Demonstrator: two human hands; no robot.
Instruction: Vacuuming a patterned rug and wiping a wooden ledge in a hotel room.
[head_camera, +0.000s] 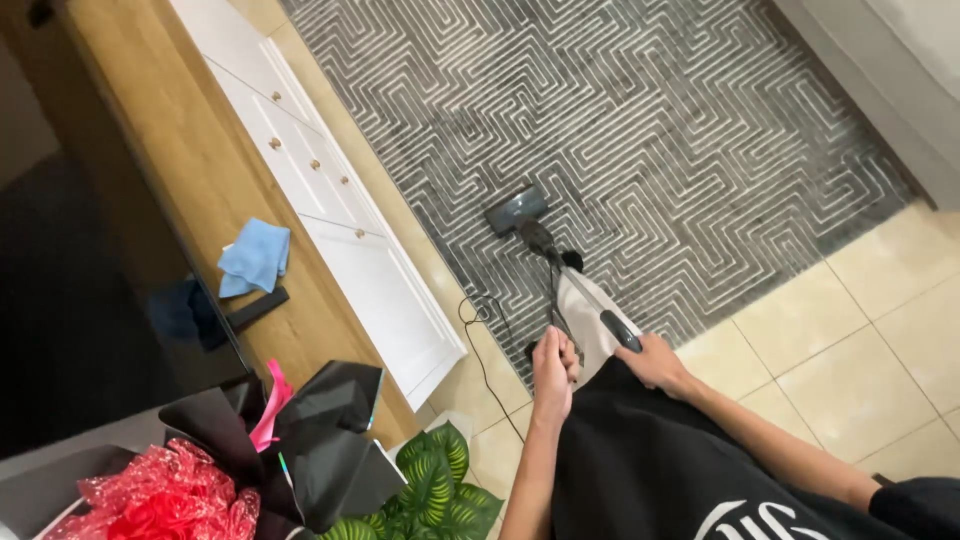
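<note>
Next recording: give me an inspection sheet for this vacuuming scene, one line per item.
Surface: grey maze-patterned rug on beige tiles.
Job's things: upright vacuum, its floor head on the rug.
Clutter: blue cloth and black remote on the wooden cabinet top; black-wrapped bouquet.
Grippers: left hand and right hand both grip the vacuum.
Cables: black cord trails over the tiles.
Surroundings: white drawers, potted plant.
</note>
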